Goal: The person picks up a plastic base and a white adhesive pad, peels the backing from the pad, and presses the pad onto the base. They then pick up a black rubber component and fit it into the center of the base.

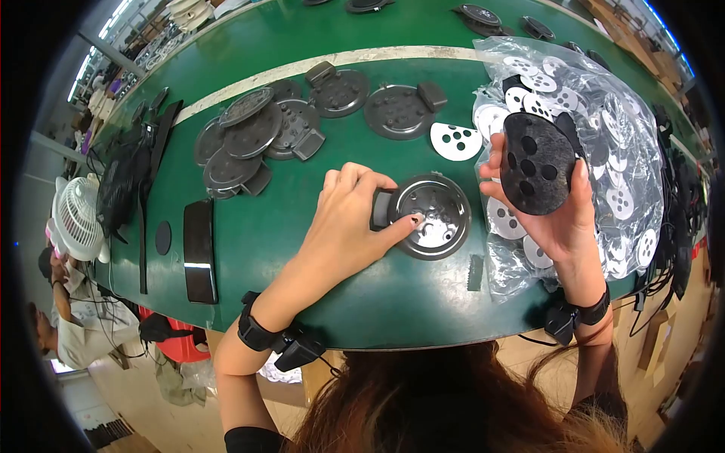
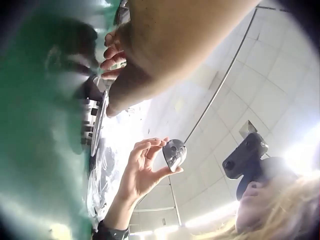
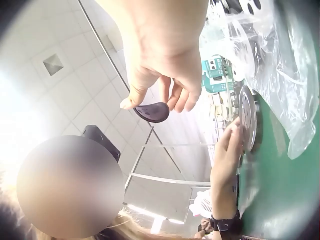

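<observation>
A round dark plastic disc [image 1: 434, 217] with a glossy middle and a block on its left side lies on the green table. My left hand [image 1: 349, 215] grips it at the block, with the thumb laid over the disc's face. Raised over the bag's left part, my right hand [image 1: 555, 219] pinches a black pad [image 1: 538, 164] with several round holes between thumb and fingers. The right wrist view shows this pad [image 3: 154, 112] bent into a curve. A white pad [image 1: 456, 141] with dark holes lies beyond the disc.
A clear plastic bag [image 1: 502, 275] with many white holed pads lies at the right. Several more discs [image 1: 253, 132] are grouped at the back left. A dark flat case [image 1: 200, 253], a small black oval [image 1: 163, 238] and a fan [image 1: 77, 209] are farther left.
</observation>
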Demonstrator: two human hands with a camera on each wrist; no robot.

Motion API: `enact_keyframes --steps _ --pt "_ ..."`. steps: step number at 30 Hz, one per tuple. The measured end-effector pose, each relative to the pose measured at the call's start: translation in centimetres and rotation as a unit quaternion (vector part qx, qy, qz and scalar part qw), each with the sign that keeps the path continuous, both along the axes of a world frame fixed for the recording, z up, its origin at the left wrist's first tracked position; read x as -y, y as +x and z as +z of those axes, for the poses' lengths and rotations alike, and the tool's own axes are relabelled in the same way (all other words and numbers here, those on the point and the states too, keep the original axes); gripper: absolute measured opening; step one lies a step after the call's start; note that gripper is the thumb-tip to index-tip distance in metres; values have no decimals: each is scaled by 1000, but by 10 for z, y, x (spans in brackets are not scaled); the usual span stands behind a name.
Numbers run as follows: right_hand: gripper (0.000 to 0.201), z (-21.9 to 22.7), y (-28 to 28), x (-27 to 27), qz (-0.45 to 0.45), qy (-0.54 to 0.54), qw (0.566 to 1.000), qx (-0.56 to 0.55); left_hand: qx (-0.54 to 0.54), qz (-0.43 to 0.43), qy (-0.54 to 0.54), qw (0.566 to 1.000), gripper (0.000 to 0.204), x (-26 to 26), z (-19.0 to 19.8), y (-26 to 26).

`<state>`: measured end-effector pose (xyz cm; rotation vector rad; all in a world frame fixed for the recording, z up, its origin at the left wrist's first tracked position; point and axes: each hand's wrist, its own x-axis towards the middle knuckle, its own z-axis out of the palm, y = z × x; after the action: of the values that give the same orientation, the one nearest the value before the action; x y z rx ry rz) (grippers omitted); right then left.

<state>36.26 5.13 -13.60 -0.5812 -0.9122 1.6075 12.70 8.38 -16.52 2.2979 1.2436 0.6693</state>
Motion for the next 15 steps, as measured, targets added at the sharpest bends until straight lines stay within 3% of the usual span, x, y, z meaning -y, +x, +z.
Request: enact_keyframes --steps 3,5,6,8,9,11,12,15 --pt "65 5 2 -2 -10 24 999 40 26 -18 2 1000 39 -3 2 -2" --pt "54 7 7 -3 -13 31 995 90 167 27 -276 946 34 -5 11 -2" --pt "54 8 8 -3 -12 31 995 90 168 28 -276 946 34 -4 15 -2" --pt "46 11 9 -2 -39 51 987 149 270 4 -383 884 33 -3 23 0" --pt "46 13 9 -1 -38 52 987 150 271 4 -382 884 33 -1 28 2" --pt "36 15 7 1 -63 41 985 158 413 -33 -394 821 37 6 35 8" --pt "36 17 6 2 -63 41 984 159 414 -34 -394 820 37 9 36 8" --pt "24 18 2 3 -136 25 961 239 470 -81 -452 754 40 14 41 4"
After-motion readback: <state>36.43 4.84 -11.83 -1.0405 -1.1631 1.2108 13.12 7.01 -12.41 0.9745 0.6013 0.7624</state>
